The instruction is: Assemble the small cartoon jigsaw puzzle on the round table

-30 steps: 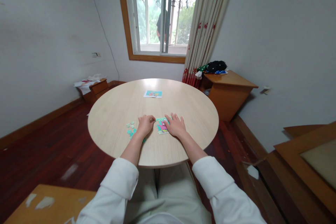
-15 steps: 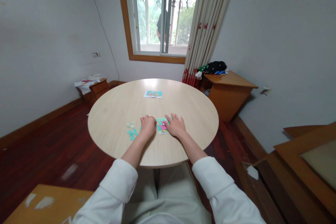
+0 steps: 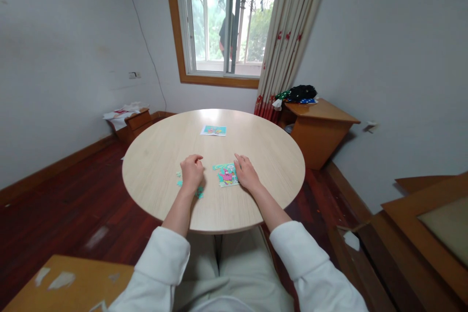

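Observation:
A partly joined jigsaw puzzle (image 3: 227, 176) with a pink cartoon figure on teal lies near the front of the round table (image 3: 157, 156). My right hand (image 3: 246, 172) rests on the puzzle's right edge, fingers stretched out and holding nothing. To the left, my left hand (image 3: 192, 172) hovers over or touches the loose teal puzzle pieces (image 3: 199, 192), its fingers curled. Whether a piece is between those fingertips is hidden. Several loose pieces show on either side of that hand, which covers the others.
A printed picture sheet (image 3: 213, 130) lies at the table's far side. Behind the table are a window (image 3: 226, 19) and a curtain (image 3: 283, 39); a person (image 3: 226, 36) stands beyond the glass. A wooden cabinet (image 3: 321, 126) with cloth on top is at the right.
My left hand has moved left from the puzzle's left edge to the loose pieces, uncovering that edge. My right hand has slid slightly right, showing more of the pink figure.

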The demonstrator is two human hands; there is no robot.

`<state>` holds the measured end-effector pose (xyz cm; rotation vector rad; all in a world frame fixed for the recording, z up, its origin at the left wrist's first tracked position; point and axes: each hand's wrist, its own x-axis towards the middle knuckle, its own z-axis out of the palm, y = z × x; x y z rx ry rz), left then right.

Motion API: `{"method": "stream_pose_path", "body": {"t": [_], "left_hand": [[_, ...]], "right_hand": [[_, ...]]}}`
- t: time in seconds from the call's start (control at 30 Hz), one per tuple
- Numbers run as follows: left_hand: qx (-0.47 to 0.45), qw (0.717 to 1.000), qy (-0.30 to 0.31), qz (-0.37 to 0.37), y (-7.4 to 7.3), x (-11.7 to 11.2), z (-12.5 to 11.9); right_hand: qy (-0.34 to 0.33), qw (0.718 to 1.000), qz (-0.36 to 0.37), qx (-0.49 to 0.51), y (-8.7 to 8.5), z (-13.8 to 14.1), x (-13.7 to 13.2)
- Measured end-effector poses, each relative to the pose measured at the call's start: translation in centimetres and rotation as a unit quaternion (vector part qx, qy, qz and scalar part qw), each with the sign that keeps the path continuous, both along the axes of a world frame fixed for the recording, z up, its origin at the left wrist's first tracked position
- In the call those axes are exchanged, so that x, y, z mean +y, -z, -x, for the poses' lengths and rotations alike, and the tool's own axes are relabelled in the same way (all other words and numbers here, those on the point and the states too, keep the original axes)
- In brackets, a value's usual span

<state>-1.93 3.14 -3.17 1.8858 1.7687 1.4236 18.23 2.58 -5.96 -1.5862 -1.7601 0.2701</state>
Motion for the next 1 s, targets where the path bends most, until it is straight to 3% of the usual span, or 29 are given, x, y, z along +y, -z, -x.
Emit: {"method": "stream_pose_path", "body": {"t": [0.23, 0.37, 0.5, 0.73, 1.0], "left_hand": [[-0.075, 0.996, -0.056, 0.003, 0.4, 0.1, 2.8], [-0.068, 0.995, -0.073, 0.021, 0.5, 0.7, 4.9], [-0.119, 0.988, -0.091, 0.038, 0.9, 1.4, 6.7], [-0.332, 0.939, -0.084, 0.005, 1.0, 1.4, 7.6], [-0.424, 0.902, -0.079, 0.004, 1.0, 1.1, 7.8]], "right_hand": [[-0.012, 0.99, -0.096, 0.099, 0.8, -0.5, 1.1], [0.008, 0.987, -0.107, 0.123, 0.4, -0.6, 1.1], [0.017, 0.986, -0.099, 0.135, 0.2, -0.6, 1.0], [0.028, 0.985, -0.085, 0.145, -0.1, -0.2, 0.5], [0.035, 0.987, -0.069, 0.143, -0.5, 0.0, 0.1]]}}
